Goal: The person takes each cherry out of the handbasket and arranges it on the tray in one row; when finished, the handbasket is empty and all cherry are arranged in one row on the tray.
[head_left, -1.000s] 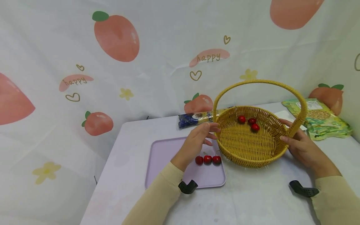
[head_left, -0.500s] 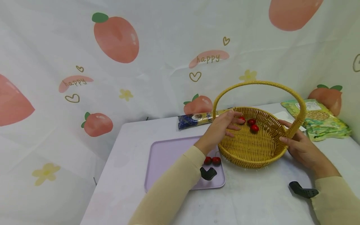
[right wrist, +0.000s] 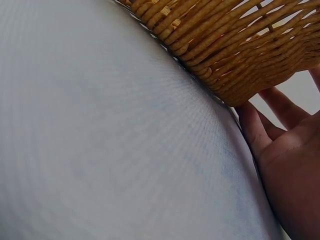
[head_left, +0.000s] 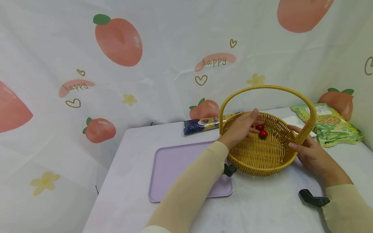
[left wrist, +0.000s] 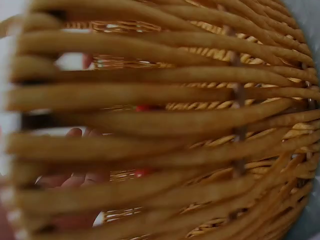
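My left hand (head_left: 241, 128) reaches over the left rim of a yellow wicker basket (head_left: 259, 155), its fingers loosely extended beside red cherries (head_left: 263, 134) on the basket floor. The hand partly covers one cherry, and nothing shows in its grip. In the left wrist view, the basket's woven side (left wrist: 150, 95) fills most of the picture, with fingers (left wrist: 75, 182) and red spots glimpsed through the gaps. My right hand (head_left: 313, 157) holds the basket's right side at the handle's base, thumb on the rim. The right wrist view shows that hand (right wrist: 295, 155) against the woven wall.
A lilac tray (head_left: 172, 174) lies left of the basket, with my left sleeve crossing it and hiding most of its cherries. Behind are a blue and yellow packet (head_left: 201, 125) and, to the right, a green and yellow bag (head_left: 329, 124). The tall handle (head_left: 265, 86) arches over the basket.
My left hand has moved right, from outside the basket's left rim to inside it near the cherries. The sleeve now covers the tray's cherries. My right hand stays on the basket.
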`<state>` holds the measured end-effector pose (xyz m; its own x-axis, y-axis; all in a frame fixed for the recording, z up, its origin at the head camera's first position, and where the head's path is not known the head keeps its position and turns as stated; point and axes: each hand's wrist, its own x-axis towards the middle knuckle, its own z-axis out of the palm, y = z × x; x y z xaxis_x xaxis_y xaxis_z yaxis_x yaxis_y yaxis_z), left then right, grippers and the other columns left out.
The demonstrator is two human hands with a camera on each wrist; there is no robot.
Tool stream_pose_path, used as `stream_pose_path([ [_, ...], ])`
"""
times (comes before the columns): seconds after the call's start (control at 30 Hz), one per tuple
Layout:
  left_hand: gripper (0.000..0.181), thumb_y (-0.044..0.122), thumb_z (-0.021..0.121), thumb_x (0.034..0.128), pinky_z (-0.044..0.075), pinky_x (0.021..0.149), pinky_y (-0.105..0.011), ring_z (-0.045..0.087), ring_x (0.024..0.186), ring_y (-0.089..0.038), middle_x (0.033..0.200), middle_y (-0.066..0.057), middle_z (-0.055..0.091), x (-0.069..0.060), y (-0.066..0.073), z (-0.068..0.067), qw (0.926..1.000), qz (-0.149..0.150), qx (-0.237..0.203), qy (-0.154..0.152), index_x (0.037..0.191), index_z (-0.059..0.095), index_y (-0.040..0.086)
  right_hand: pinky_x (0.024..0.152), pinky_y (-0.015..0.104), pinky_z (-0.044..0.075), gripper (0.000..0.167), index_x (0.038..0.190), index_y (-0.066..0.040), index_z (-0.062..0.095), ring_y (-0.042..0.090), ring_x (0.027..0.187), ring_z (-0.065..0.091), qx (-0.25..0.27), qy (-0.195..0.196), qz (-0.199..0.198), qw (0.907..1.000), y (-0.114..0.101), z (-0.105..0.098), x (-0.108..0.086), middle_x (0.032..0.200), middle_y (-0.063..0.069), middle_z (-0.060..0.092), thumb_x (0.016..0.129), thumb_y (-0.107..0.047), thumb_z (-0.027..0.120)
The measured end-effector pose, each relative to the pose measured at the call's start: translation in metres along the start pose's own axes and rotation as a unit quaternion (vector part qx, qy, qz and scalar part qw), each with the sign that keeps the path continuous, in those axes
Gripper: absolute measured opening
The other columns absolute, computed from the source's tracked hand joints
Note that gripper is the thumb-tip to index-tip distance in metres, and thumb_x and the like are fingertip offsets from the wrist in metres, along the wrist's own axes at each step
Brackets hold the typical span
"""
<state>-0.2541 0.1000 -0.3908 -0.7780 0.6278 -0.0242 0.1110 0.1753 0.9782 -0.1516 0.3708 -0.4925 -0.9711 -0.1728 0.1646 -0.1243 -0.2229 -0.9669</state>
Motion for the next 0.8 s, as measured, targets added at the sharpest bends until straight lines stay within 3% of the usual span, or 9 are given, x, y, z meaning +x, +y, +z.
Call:
stream_pose_path([
  [0.33,0.070,0.069,0.029,0.1135,0.060,0.078,-0.044,0.073,0.099,-0.017,0.134,0.008,0.069,0.018,-0.012,0.013,0.9983,-0.039,0.040,-0.013,0.155,0.060,0.023,0.115,0.019,0.024,0.070,0.174,-0.025,0.026,0.007,0.142,0.037,-0.001,0.000,0.002,1.0000,0.001,0.000,0.000,0.166,0.002,0.024,0.113,0.005,0.043],
  [0.47,0.054,0.058,0.044,0.1154,0.058,0.084,-0.037,0.070,0.107,-0.014,0.136,0.011,0.067,0.022,-0.022,0.019,0.9943,-0.067,0.074,-0.037,0.156,0.060,0.026,0.115,0.020,0.024,0.070,0.175,-0.025,0.025,0.008,0.144,0.034,-0.009,-0.001,0.003,1.0000,0.001,0.000,-0.002,0.168,0.002,0.022,0.113,0.005,0.043],
  [0.53,0.046,0.047,0.056,0.1148,0.055,0.092,-0.032,0.066,0.117,-0.010,0.138,0.013,0.065,0.024,-0.027,0.021,0.9894,-0.067,0.118,-0.053,0.156,0.060,0.027,0.118,0.020,0.019,0.070,0.175,-0.026,0.025,0.008,0.145,0.033,-0.012,0.003,0.006,0.9999,0.001,0.000,-0.002,0.169,0.002,0.020,0.114,0.004,0.044],
  [0.67,0.045,0.022,0.070,0.1095,0.046,0.099,-0.022,0.057,0.126,-0.002,0.141,0.013,0.063,0.028,-0.032,0.025,0.9706,-0.038,0.222,-0.084,0.154,0.063,0.025,0.121,0.022,0.013,0.070,0.174,-0.027,0.026,0.009,0.147,0.031,-0.012,0.014,0.015,0.9997,0.000,-0.001,-0.001,0.171,0.003,0.018,0.114,0.003,0.045],
  [0.8,0.044,0.010,0.074,0.1054,0.045,0.095,-0.017,0.058,0.122,0.001,0.133,0.013,0.067,0.030,-0.033,0.026,0.9579,-0.032,0.264,-0.109,0.148,0.069,0.022,0.119,0.020,0.017,0.070,0.174,-0.027,0.026,0.009,0.146,0.031,-0.008,0.013,0.014,0.9998,-0.001,0.000,-0.002,0.170,0.003,0.018,0.114,0.003,0.045],
])
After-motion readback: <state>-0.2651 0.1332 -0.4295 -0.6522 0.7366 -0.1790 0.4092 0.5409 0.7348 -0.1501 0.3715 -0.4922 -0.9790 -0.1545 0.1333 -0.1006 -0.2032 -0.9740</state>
